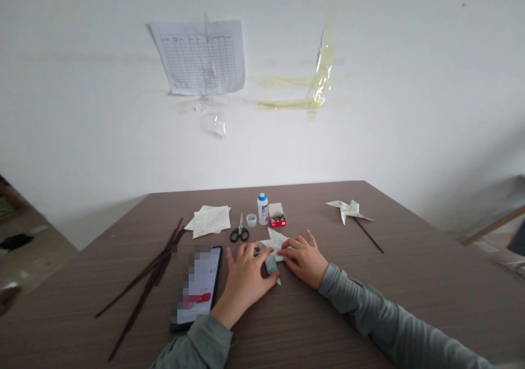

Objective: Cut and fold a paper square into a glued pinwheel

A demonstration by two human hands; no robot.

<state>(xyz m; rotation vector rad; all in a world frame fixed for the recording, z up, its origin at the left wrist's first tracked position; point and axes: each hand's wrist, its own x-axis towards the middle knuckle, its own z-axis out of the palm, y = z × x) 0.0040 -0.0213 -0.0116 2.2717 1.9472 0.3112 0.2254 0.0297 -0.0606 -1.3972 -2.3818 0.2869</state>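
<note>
A white printed-paper pinwheel (pixel 277 240) lies on the brown wood-grain table (pixel 299 325); the left hand (pixel 245 275), half-open, touches it at eight o'clock; the right hand (pixel 305 258), fingers bent, at three; whether either pinches it, I can't tell from here.

On the table (pixel 311 331), the paper pinwheel (pixel 276 238) lies between the left hand (pixel 246 273) and the right hand (pixel 305 259). Left of the left hand lie a phone (pixel 210 276), then sticks (pixel 152 273); beyond both hands, left to right, sheets (pixel 211 221), scissors (pixel 239 234), cup (pixel 251 221), bottle (pixel 263 210), box (pixel 278 223), second pinwheel (pixel 348 210).
</note>
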